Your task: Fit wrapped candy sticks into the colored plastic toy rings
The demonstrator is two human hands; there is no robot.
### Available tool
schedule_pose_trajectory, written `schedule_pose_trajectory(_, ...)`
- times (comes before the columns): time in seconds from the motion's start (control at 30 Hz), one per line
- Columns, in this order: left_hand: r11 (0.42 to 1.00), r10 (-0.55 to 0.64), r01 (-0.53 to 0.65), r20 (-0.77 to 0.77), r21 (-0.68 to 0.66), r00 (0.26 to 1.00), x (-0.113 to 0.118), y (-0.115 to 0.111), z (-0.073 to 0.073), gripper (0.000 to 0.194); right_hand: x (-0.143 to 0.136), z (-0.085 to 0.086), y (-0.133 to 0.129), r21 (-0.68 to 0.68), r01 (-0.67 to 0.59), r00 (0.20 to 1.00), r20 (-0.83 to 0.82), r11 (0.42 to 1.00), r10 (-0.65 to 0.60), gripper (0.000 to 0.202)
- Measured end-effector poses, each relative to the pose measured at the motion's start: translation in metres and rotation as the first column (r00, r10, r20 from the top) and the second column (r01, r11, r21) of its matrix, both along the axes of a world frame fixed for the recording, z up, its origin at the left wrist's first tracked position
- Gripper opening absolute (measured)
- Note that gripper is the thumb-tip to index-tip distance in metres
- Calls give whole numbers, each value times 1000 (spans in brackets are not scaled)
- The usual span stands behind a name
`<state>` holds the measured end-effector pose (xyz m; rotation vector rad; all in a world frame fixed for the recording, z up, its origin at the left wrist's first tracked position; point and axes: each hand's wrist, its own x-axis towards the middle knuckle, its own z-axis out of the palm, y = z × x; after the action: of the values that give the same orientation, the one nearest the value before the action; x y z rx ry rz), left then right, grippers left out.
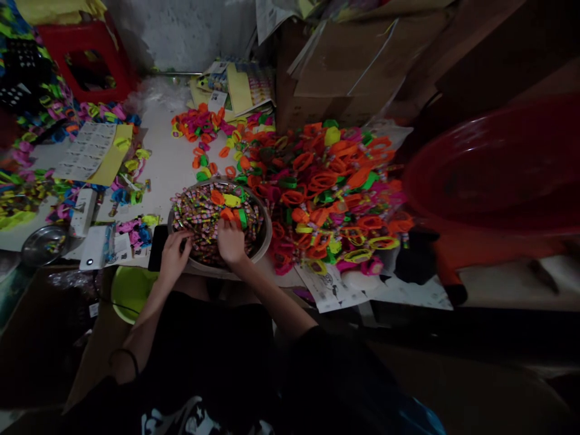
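A round bowl (268, 232) at the table's front edge is full of small wrapped candy rolls (199, 211). My left hand (176, 252) is at the bowl's near left side, its fingers bent and closed over the rolls; what they pinch is too small to make out. Inside the bowl, my right hand (231, 243) has its fingers closed at an orange plastic piece (228, 214), which resembles a toy watch. Beside it is a green piece (243, 219). A yellow piece (232, 200) and another orange one (217, 197) lie farther back on the rolls.
Right of the bowl rises a big pile of bright plastic pieces (335, 181). Beyond stand a cardboard box (344, 72) and a red basin (489, 175). On the left are a power strip (83, 212), a white power bank (94, 246), a metal dish (38, 248) and printed sheets (88, 151).
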<state>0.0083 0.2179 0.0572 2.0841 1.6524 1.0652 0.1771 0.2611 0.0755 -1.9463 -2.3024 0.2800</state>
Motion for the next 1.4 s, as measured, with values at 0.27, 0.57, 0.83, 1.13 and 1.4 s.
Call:
schedule_pose_trajectory(0.27, 1000, 25, -25, -11, -10, 1000, -13, -12, -1, 18, 1, 1, 5, -45, 20, 999, 41, 999, -18, 30)
schedule_pose_trajectory(0.57, 999, 49, -48, 19, -16, 999, -16, -16, -1, 18, 58, -14, -4, -295, -41, 752, -638, 955, -165, 37)
schedule_pose_trajectory(0.83, 1000, -11, 11, 28, -18, 1000, 1, -19, 2, 18, 84, -29, -10, -370, -101, 432, -852, 924, -294, 37)
schedule_pose_trajectory(1.13, 956, -279, 250, -209, -154, 937, 61, -9, -4, 16, 88, -18, -14, -354, -130, 147, -931, 926, -335, 29)
schedule_pose_trajectory(1.4, 938, -332, 227, -494, -261, 803, 88, 14, 0, 35, 99, -23, -16, -307, 5, 282, -913, 952, -296, 35)
